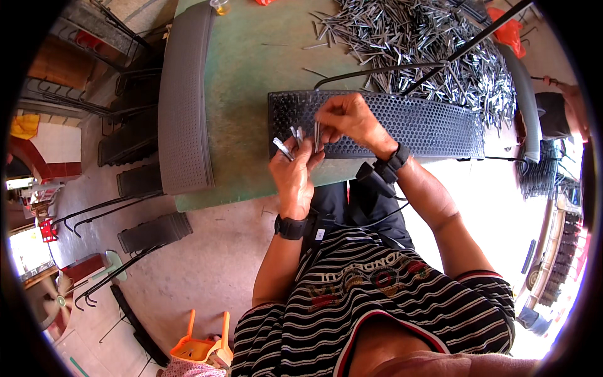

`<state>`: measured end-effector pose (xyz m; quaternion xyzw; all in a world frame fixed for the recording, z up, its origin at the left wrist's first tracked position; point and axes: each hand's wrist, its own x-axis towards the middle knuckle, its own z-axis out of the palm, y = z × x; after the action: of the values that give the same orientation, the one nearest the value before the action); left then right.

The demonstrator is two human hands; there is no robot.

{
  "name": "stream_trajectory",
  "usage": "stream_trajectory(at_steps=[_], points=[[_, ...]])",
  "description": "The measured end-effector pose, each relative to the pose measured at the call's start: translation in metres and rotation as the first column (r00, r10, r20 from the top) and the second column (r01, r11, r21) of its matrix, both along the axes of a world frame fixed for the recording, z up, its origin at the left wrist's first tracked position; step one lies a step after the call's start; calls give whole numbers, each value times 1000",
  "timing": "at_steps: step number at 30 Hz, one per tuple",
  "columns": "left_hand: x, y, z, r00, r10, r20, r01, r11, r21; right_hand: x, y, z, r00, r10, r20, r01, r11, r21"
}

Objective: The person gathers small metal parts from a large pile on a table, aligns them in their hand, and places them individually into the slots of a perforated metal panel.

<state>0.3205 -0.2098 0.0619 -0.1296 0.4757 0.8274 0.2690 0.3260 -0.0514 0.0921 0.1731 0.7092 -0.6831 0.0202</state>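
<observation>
L hand grips a fan of short metal pins, tips up, likely so R can pull singles. R hand pinches one pin upright over the black perforated panel. Panel lies on green table near front edge; loose pin heap just behind. Bare tabletop to the left, grey panel at left edge.

Two hands, one black perforated panel, one grey perforated panel, one uncountable heap of metal pins.
</observation>
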Motion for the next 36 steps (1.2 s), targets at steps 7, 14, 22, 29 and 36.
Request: stream_trajectory(at_steps=[7,14,22,29,36], points=[[1,-1,-7,1000,-16,-14,15,999,-28,0,0,-4,953,-263,-152,273,960,55],[1,-8,-5,1000,28,7,-28,1000,-8,-19,4,-17,855,-211,-474,426,806,410],[1,-11,-3,998,69,7,-69,998,1,-27,11,-32,886,45,-461,331,635,698],[2,-13,-1,998,59,-6,-59,998,15,-29,10,-23,871,162,-463,317,536,783],[5,-14,-2,998,68,-14,-68,998,4,-28,18,-38,892,277,-356,210,443,871]])
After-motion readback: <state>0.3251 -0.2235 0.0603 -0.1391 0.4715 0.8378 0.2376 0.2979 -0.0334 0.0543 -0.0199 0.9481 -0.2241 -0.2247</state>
